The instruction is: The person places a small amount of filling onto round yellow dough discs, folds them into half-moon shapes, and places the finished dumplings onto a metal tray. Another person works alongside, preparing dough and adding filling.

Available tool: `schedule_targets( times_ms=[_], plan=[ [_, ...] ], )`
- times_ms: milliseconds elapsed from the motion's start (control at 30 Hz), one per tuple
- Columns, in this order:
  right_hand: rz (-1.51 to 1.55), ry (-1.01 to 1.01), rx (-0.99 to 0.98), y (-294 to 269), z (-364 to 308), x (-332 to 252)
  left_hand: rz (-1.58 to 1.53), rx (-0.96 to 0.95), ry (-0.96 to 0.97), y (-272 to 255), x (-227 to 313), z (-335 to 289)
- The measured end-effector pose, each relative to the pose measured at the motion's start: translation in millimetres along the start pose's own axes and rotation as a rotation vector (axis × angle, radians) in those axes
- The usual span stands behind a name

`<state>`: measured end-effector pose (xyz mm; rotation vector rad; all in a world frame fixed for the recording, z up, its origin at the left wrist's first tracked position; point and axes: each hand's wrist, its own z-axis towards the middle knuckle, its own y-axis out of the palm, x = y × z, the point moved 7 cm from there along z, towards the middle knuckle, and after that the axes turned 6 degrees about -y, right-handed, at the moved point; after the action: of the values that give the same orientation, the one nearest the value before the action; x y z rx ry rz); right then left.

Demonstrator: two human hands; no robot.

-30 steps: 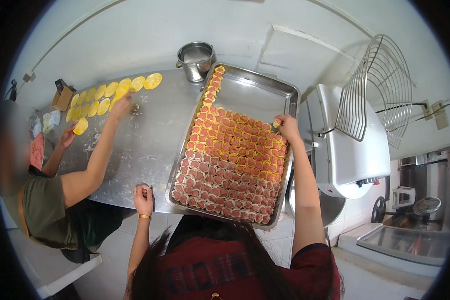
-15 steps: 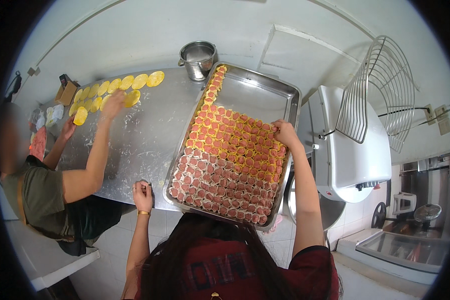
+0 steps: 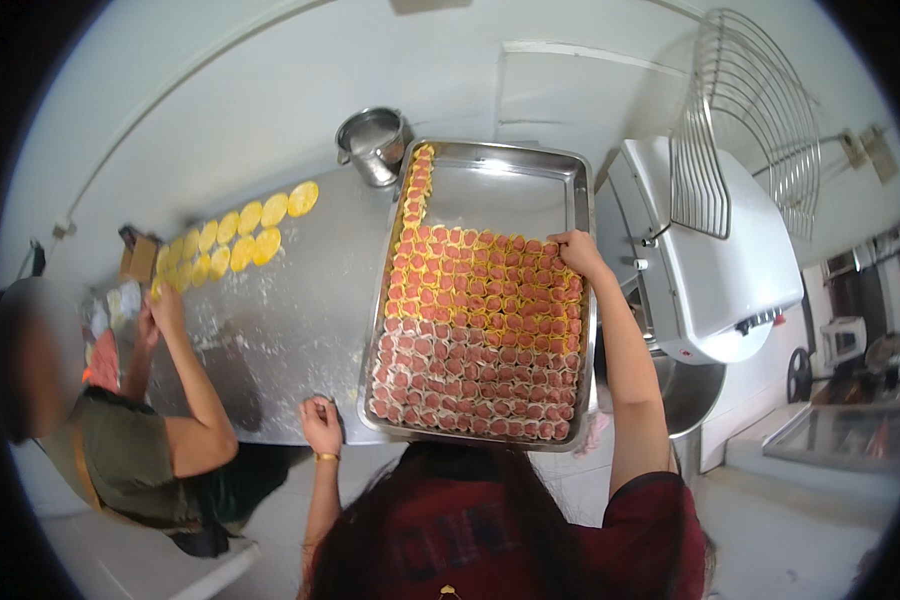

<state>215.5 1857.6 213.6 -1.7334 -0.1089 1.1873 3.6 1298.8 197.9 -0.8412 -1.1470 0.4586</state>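
Observation:
A large steel tray (image 3: pixel 506 190) holds many rows of open-topped meat dumplings (image 3: pixel 475 375), with yellow wrappers farther back and whitish ones nearer me. At the right end of the farthest full row, my right hand (image 3: pixel 577 252) has its fingertips closed on a dumpling (image 3: pixel 550 249) beside the tray wall. A single line of yellow-wrapped dumplings (image 3: pixel 417 187) runs up the tray's far left side. My left hand (image 3: pixel 320 425) is curled at the front edge of the table, left of the tray; whatever may be inside its fingers is hidden.
On the steel table (image 3: pixel 300 290), flour dust and two rows of yellow wrappers (image 3: pixel 250 215) lie to the left. A co-worker (image 3: pixel 120 440) stands there, hands at the wrappers. A steel pot (image 3: pixel 372 145) is behind the tray. A white mixer (image 3: pixel 715 265) with a raised wire guard stands right.
The view has shifted and turned slightly. The co-worker's reaching hand has drawn back from the wrapper rows toward the other hand. My right hand stays at the row's end; my left stays curled.

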Motion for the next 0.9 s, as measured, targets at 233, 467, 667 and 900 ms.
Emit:
schedule_targets(
  times_ms=[233,467,667,900],
  plan=[
    [0.007,0.05,-0.112,9.7,-0.7,4.5,-0.036,-0.062,-0.004,4.6,-7.3,4.8],
    [-0.037,0.025,0.049,-1.1,9.0,11.7,-0.031,-0.122,0.034,3.7,-5.0,8.9],
    [0.093,0.205,-0.051,1.4,1.0,5.1,-0.028,-0.123,0.074,-1.6,5.1,13.1],
    [-0.236,0.245,0.677,-58.4,-73.1,-13.9,-0.321,-0.51,0.031,44.0,43.6,14.0]
  ],
)
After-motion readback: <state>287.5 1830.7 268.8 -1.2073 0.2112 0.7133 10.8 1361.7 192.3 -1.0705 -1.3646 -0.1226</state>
